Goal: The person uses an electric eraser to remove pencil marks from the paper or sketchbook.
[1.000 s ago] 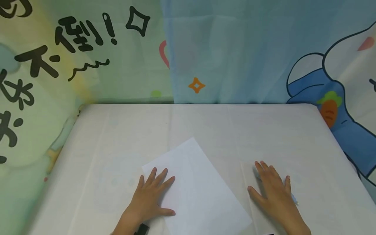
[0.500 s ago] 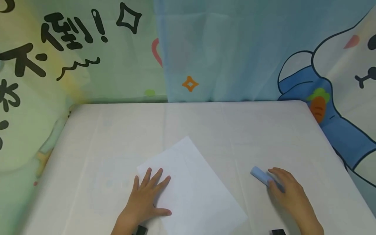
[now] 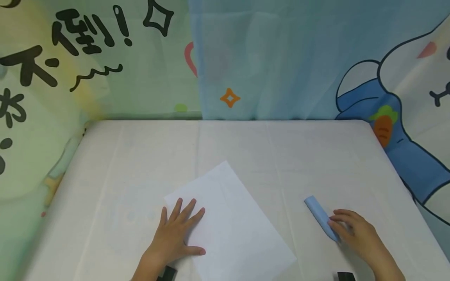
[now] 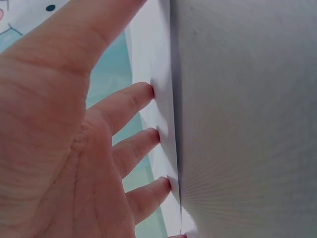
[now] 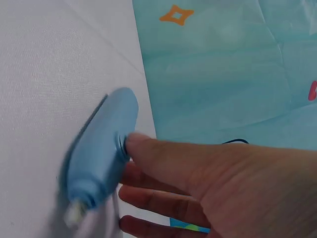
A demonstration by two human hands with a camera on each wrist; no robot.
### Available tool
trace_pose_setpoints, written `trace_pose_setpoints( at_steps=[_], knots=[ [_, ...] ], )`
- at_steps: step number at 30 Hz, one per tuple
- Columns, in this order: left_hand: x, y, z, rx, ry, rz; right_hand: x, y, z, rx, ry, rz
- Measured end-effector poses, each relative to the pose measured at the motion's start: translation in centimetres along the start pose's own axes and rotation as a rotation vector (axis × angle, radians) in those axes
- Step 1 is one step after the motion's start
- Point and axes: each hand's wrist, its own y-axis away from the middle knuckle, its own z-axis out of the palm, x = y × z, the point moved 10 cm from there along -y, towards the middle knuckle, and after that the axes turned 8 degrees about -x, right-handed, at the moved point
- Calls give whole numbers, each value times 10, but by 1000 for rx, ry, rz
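Note:
A sheet of white paper (image 3: 228, 226) lies turned cornerwise on the table in the head view. My left hand (image 3: 179, 234) rests spread on its left edge, fingers straight and thumb out to the side. In the left wrist view its fingertips (image 4: 148, 91) touch the thin sheet (image 4: 171, 129). To the right of the paper, my right hand (image 3: 356, 234) holds a light-blue, pen-like tool (image 3: 318, 214) with thumb and fingers at its side. The right wrist view shows the thumb (image 5: 153, 153) at a raised part of the tool (image 5: 104, 144), whose short pale tip is blurred.
White cloth covers the table (image 3: 140, 164), with its far edge against a printed curtain (image 3: 274, 62). Small black pieces (image 3: 346, 276) show beside both wrists at the bottom of the head view.
My right hand, spread flat over the tool at first, has curled its fingers, taken hold of it and shifted slightly right. The tool now points more steeply. My left hand stays on the paper.

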Motion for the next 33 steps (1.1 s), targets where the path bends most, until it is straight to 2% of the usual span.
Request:
trace_pose_setpoints(
  at_steps=[9,21,26,33],
  knots=[
    [-1,0,-1,0,-6,-1,-4,-5,2,8,20,-51],
    [-1,2,-3,5,-1,-4,-6,-8,4,-2,25,-20],
    [-2,2,-2,5,-3,-4,-8,-9,5,-23,3,4],
    [0,0,0,2,15,14,-6,-11,5,-102,-55,96]
  ],
)
